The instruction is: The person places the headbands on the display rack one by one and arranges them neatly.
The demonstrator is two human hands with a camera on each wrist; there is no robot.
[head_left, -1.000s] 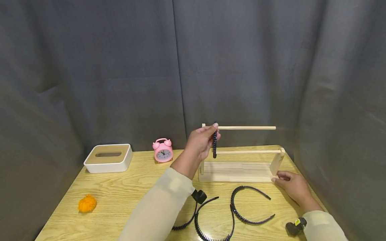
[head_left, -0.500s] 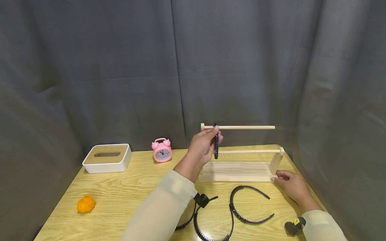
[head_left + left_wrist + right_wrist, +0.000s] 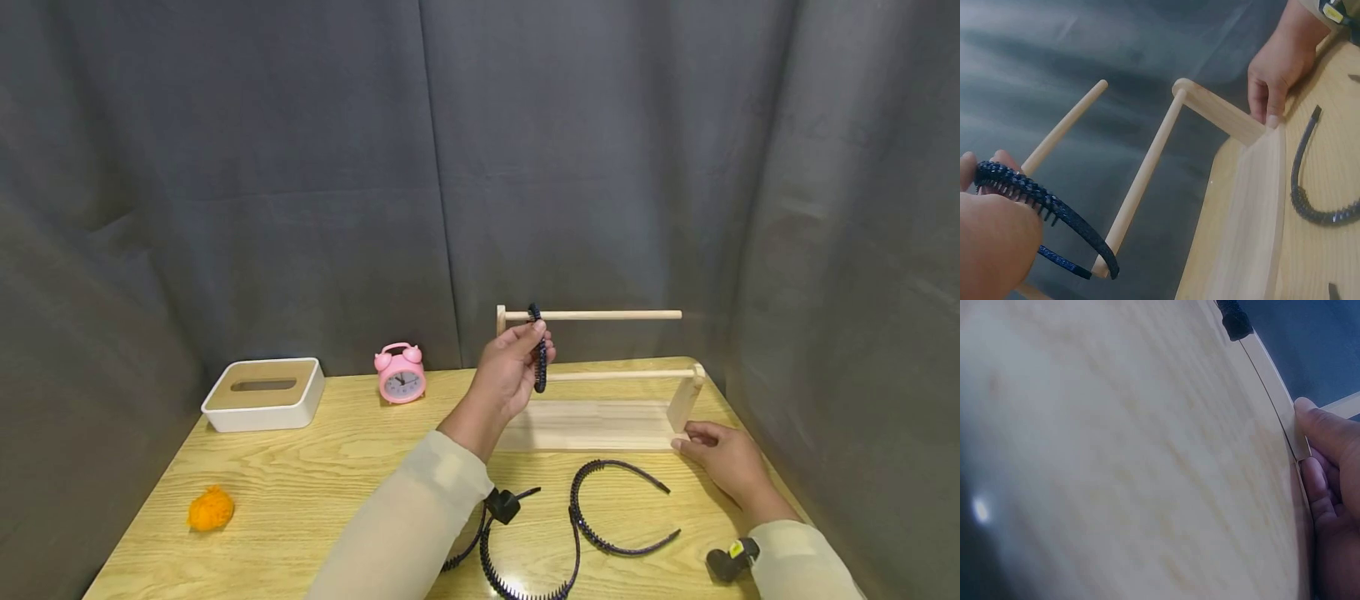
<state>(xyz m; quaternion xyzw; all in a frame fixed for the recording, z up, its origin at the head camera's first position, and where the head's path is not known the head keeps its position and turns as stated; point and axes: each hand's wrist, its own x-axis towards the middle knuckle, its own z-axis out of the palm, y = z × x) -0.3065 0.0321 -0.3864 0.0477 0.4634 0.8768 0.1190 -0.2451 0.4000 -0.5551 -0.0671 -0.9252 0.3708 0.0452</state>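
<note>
My left hand (image 3: 510,367) pinches a dark toothed headband (image 3: 541,367) near the left end of the rack's upper rod (image 3: 615,315). In the left wrist view the headband (image 3: 1054,203) curves out of the fingers, its tips beside the near end of the lower rod (image 3: 1144,175). Whether it passes round the upper rod I cannot tell. My right hand (image 3: 723,462) grips the front right corner of the wooden rack's base (image 3: 600,425); in the right wrist view thumb and fingers of this hand (image 3: 1335,469) pinch the board's edge.
Dark headbands lie before the rack: one at right (image 3: 592,533), one in the middle (image 3: 491,558), another partly behind my left wrist (image 3: 465,557). Leftward are a pink alarm clock (image 3: 401,375), a white tissue box (image 3: 262,396) and an orange pompom (image 3: 211,508). Grey curtains (image 3: 315,208) surround the table.
My left hand has shifted slightly right with the headband, which has turned a little at the upper rod. My right hand stays at the rack's corner.
</note>
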